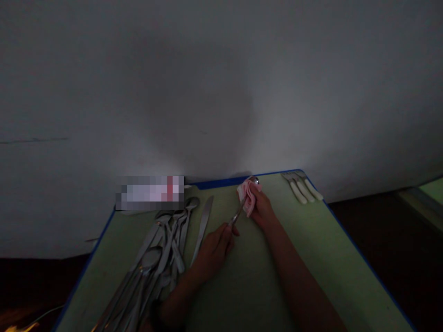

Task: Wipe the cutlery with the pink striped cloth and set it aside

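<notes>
My left hand [218,244] is closed round the handle end of a metal spoon [236,215], which slants up and away over the table. At the spoon's far end my right hand [261,207] pinches a pink cloth [246,196] wrapped about its neck, and the shiny bowl tip shows just past the cloth. Left of my left hand lies a single table knife [204,223]. Beyond it is a loose pile of spoons and other cutlery [169,240], partly covered by my left forearm at the near end.
Three forks with white handles [304,188] lie side by side at the table's far right corner. A blurred-out pale object [150,193] is at the far left corner. The green table [249,276] has a blue edge and stands against a grey wall [214,92].
</notes>
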Demonstrator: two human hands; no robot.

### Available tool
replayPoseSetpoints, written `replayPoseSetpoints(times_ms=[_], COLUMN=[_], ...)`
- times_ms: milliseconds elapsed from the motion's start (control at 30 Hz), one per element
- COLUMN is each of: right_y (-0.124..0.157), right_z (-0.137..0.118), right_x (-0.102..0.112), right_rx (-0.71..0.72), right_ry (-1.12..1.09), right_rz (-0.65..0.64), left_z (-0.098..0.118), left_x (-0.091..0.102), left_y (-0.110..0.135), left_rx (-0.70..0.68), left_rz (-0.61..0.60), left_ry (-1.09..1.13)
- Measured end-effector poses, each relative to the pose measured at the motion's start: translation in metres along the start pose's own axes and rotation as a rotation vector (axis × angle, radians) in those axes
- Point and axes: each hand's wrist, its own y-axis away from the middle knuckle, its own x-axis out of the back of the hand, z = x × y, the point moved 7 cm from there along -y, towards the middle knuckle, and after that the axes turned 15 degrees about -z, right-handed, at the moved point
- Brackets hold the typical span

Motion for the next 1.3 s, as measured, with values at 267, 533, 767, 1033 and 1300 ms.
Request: replayPoseSetpoints(times_ms=[267, 533, 767, 1033, 1300], right_y=[0.0001, -0.0011, -0.002, -0.0019, -0.0022], right_z=[0.0017, 0.0017, 0.0034, 0.0042, 0.0034], right_x=[0.0036, 0.0028, 0.0068, 0.0097, 0.0084], right_rx=[-0.019, -0.016, -0.013, -0.021, -0.016], right_ry=[-0.006, -0.012, -0.021, -0.001, 0.009], right_rz=[0.031, 0.012, 0.031, 0.047, 0.047], left_z=[0.0021, 0.0062, 0.0052, 0.0043, 0.0044], left_x=[-0.0001, -0.0012, -0.002, -0.0024, -0.0026], left_y=[0.0006, 0.001, 0.0002, 0.0005, -0.0001], left_rx=[0.019, 0.023, 0.037, 0.016, 0.03], left_rz=[-0.004, -0.03, -0.031, -0.026, -0.042], left_ry=[-0.018, -0.054, -0.059, -0.078, -0.077])
